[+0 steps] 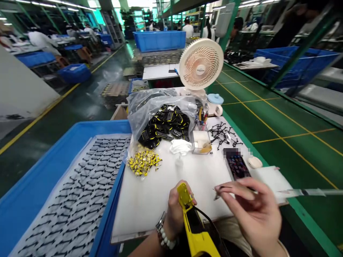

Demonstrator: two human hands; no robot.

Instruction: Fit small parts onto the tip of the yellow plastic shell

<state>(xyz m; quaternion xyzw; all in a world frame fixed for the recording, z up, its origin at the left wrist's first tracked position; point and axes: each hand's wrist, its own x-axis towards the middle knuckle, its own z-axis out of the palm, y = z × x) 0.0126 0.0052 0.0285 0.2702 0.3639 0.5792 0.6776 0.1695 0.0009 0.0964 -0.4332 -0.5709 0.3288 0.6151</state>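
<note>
A fan (200, 69) stands beside a pale mug (215, 110).

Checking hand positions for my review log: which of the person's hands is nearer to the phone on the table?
Right. The right hand is at the near side of the phone, pinching a small part; the left hand is farther left, holding the yellow piece.

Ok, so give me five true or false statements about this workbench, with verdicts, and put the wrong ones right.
1. The left hand holds the yellow device. True.
2. The right hand holds the phone. False: the right hand pinches a small piece, and the phone lies on the table.
3. The blue tub contains rows of black parts. True.
4. The fan stands in the blue tub. False: the fan stands at the table's far end.
5. The small yellow bits lie in a heap left of the phone. True.
</note>
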